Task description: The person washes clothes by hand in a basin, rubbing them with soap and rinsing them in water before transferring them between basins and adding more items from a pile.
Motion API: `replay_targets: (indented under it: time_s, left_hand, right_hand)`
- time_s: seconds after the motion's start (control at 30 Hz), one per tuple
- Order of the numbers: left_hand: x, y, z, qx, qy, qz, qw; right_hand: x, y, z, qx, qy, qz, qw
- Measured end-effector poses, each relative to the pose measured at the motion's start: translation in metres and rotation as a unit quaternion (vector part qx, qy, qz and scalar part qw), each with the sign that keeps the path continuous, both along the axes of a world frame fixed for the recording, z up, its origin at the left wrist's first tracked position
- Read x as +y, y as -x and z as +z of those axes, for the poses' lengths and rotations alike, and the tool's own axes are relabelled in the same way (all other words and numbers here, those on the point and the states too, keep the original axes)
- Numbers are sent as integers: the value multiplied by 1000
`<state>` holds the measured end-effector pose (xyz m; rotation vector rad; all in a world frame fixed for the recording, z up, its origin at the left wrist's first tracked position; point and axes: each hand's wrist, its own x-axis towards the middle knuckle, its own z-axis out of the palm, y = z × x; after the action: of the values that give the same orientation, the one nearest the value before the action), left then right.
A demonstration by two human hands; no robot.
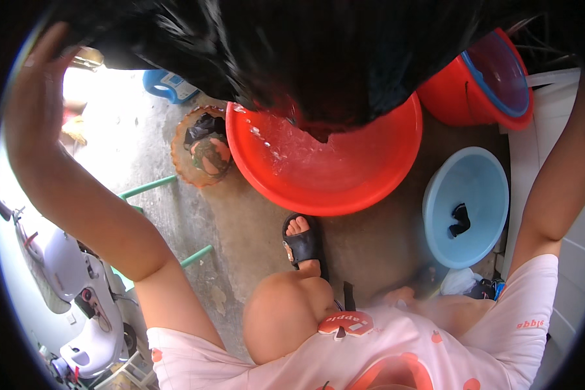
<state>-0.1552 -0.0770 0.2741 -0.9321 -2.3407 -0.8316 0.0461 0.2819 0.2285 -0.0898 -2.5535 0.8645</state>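
Observation:
A large wet black cloth point(292, 58) is stretched high across the top of the view, blurred by motion. Water drips from it into a red basin point(325, 198) that holds water. At the upper left, my left hand point(38, 88) is raised, its fingers closed at the cloth's edge, partly lost in the dark rim. My right forearm point(569, 156) reaches up along the right side; the hand on that arm is out of sight. What kind of cloth it is, I cannot make out.
A light blue basin point(465, 247) with a small black item stands at right, below a red bucket point(445, 94) and blue-rimmed tub. Left of the red basin are a round scalloped container point(183, 156) and a blue jug point(155, 83). Green bars point(151, 188) and a white scooter point(94, 325) lie farther left.

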Motion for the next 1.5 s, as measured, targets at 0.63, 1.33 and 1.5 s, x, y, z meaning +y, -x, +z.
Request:
replay_targets:
  time_s: [0.63, 1.33, 1.5]
  left_hand:
    - [127, -72, -475, -191, 398, 20, 897]
    - [60, 30, -366, -141, 220, -29, 965]
    - [64, 15, -213, -123, 26, -50, 991]
  right_hand:
    - [-94, 72, -406, -370, -165, -139, 904]
    - [47, 77, -313, -306, -126, -85, 940]
    - [83, 55, -156, -105, -160, -71, 979]
